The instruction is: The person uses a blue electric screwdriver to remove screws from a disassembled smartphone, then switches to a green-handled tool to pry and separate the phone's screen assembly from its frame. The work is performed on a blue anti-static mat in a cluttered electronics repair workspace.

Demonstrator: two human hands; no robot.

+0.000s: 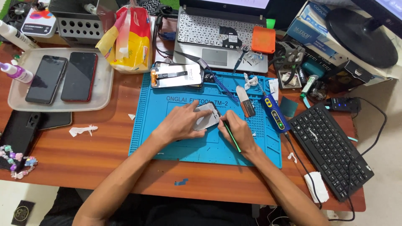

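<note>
Resting in a clear tray (104, 98) at the desk's far left corner: two dark phones (63, 77), side by side. Near the blue mat's (176, 148) middle, open mat toward its near edge. Left hand (180, 125) pressed flat on a grey phone part (206, 117), long axis slanting far-right. Right hand (236, 132) just beside, clamped on a green tool (231, 136), tip toward the part.

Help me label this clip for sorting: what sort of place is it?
Probably a phone repair bench: a blue silicone work mat on a wooden desk, a clear plastic tray holding two dark smartphones, and an opened white-backed phone.
</note>
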